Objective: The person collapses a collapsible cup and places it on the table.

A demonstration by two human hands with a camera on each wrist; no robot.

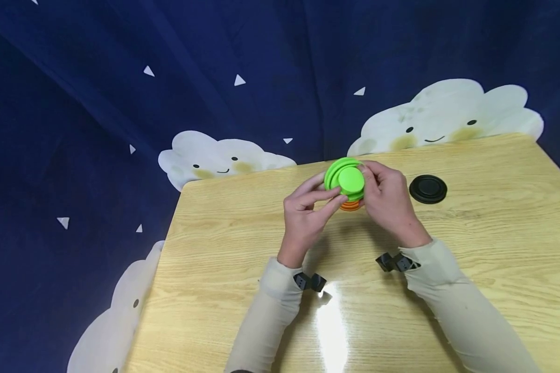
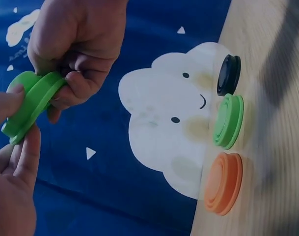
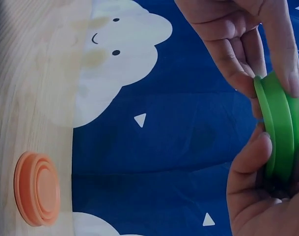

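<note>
Both hands hold a green collapsible cup (image 1: 351, 180) with stepped rings above the table's far part. My left hand (image 1: 303, 212) pinches its left and near side between thumb and fingers. With thumb and curled fingers, my right hand (image 1: 389, 202) grips the opposite side. The left wrist view shows the held cup (image 2: 39, 101) side on, partly drawn out, between the two hands. Its rim (image 3: 272, 132) faces left in the right wrist view. An orange cup (image 1: 350, 206), flattened, lies on the table behind and below it, mostly covered in the head view.
A flattened black cup (image 1: 428, 189) lies to the right of my right hand. In the left wrist view a second green cup (image 2: 229, 121) sits between the black and orange ones. A dark blue curtain (image 1: 261, 52) with clouds hangs behind the wooden table (image 1: 214, 248).
</note>
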